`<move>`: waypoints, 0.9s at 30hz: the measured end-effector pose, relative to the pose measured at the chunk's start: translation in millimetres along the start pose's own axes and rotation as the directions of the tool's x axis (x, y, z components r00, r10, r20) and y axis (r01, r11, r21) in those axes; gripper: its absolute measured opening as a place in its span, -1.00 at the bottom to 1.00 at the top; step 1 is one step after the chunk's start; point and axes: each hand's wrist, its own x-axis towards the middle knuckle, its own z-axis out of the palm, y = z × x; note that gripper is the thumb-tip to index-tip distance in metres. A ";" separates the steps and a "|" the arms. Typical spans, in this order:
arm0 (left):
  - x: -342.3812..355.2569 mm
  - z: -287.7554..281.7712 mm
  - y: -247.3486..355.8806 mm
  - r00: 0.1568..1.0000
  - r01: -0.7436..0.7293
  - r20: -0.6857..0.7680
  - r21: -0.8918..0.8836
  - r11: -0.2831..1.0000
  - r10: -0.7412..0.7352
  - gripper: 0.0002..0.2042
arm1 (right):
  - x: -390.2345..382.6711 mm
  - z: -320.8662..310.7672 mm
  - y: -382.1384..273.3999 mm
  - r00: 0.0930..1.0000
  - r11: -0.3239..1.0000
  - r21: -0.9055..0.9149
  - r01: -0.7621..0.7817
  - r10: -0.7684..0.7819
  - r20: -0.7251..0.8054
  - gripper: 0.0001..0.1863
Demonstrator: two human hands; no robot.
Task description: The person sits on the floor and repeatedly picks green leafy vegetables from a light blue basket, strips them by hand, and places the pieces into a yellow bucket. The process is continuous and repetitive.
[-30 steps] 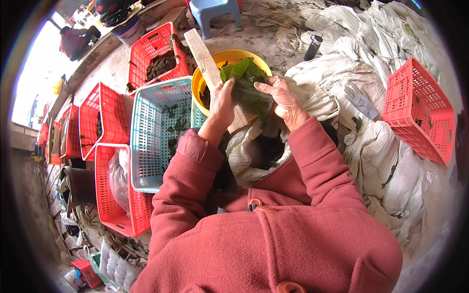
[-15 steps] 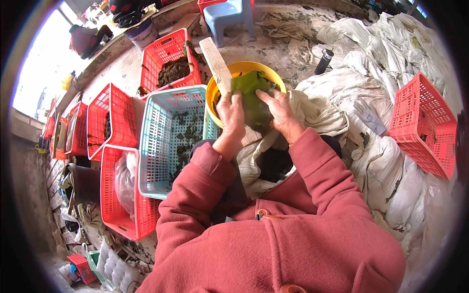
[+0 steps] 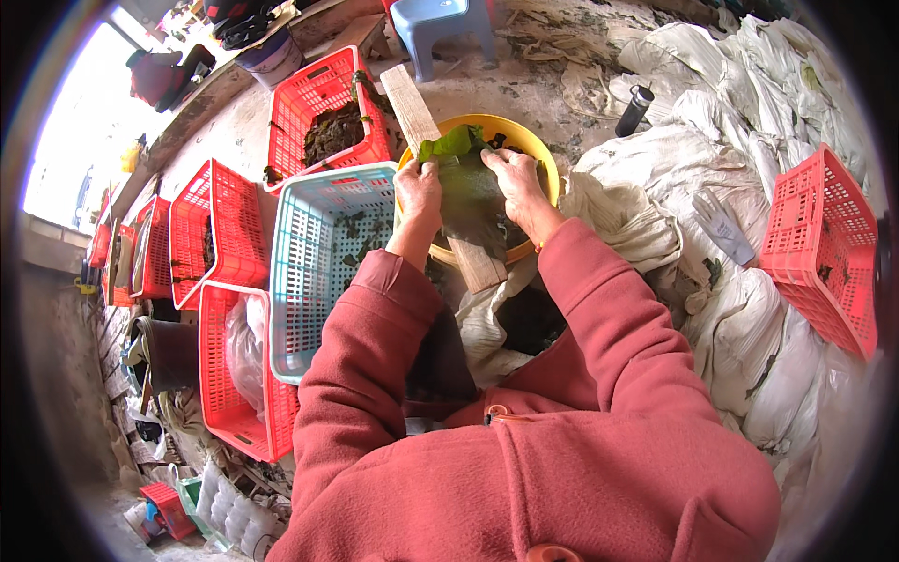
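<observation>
Both hands are at a dark green wet leaf point(image 3: 464, 183), stretched over a pale wooden plank point(image 3: 409, 98) that lies across a yellow tub point(image 3: 539, 150). My left hand point(image 3: 419, 197) grips the leaf's left edge, fingers closed on it. My right hand point(image 3: 517, 192) pinches the right side near the top, thumb over the leaf. Inside the tub more dark leafy material shows, partly hidden by leaf and plank. A pale blue crate point(image 3: 304, 309) with scraps of leaf stands left of the tub.
Red crates point(image 3: 215, 375) stand at the left, another point(image 3: 318, 84) behind with dark leafy heaps. White sacking point(image 3: 749, 347) covers the right side, with a red crate point(image 3: 815, 253), grey glove point(image 3: 721, 229) and dark bottle point(image 3: 635, 110). A blue stool point(image 3: 438, 28) stands beyond the tub.
Both hands have shifted up and left with the leaf since half a second ago. More of the plank's lower part now shows under the leaf.
</observation>
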 end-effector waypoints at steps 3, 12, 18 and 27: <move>1.2 -0.2 -1.5 0.987 -0.034 -0.140 0.291 0.956 0.078 -0.77 | 7.1 1.6 15.1 0.997 0.998 -0.002 -0.067 0.067 -0.026 -0.75; 36.0 -55.6 -19.7 0.853 -0.033 -0.456 0.437 0.899 0.253 -0.76 | 28.3 -47.3 5.1 0.925 0.998 0.053 0.033 -0.010 -0.380 -0.74; 40.6 -76.4 -17.5 0.785 -0.061 -0.458 0.612 0.789 0.416 -0.74 | 14.8 -88.0 -30.2 0.906 0.968 0.252 0.014 0.094 -0.412 -0.84; 10.4 -67.3 9.8 0.896 0.091 -0.344 0.762 0.641 0.282 -0.71 | -18.1 -145.6 -88.9 0.861 0.865 0.388 0.320 -0.095 -0.500 -0.89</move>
